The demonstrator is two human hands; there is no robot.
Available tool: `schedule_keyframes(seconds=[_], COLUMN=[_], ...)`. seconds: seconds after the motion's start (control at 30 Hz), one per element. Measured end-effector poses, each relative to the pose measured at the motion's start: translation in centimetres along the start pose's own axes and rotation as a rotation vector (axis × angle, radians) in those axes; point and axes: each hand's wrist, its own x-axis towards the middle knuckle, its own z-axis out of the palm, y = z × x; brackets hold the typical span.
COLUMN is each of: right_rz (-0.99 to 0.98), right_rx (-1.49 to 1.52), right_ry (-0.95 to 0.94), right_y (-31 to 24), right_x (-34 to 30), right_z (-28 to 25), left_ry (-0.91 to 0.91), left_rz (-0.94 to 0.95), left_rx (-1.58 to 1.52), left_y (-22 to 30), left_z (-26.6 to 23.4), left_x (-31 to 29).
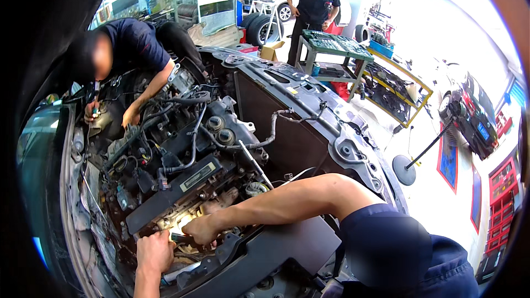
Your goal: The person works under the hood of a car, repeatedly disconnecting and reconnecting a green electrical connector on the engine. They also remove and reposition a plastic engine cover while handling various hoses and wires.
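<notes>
While both hands work low in the engine bay (182, 176), the left hand (154, 251) is clenched just beside the right hand (201, 229), which clamps a dark-handled tool (179, 238); beyond them a co-worker (124, 49) leans over the engine's far side

at 7 o'clock the left hand (154, 251) and right hand (201, 229) cover most of a dark tool (179, 238), its working end hidden.
</notes>
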Motion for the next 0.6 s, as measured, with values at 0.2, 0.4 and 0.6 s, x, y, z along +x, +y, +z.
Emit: schedule_keyframes(seconds=[0.2, 0.4, 0.6], right_rz=[-0.058, 0.027, -0.042], right_rx=[0.261, 0.281, 0.32], right_ry=[0.123, 0.078, 0.121], right_y=[0.6, 0.1, 1.8], right_x=[2.7, 3.7, 3.9], right_z=[1.0, 0.9, 1.5], left_ry=[-0.004, -0.008, 0.08], left_rz=[-0.071, -0.034, 0.095], left_rx=[0.029, 0.023, -0.007], left_y=[-0.2, 0.6, 0.3], left_z=[0.1, -0.6, -0.6], left_x=[-0.7, -0.1, -0.4])
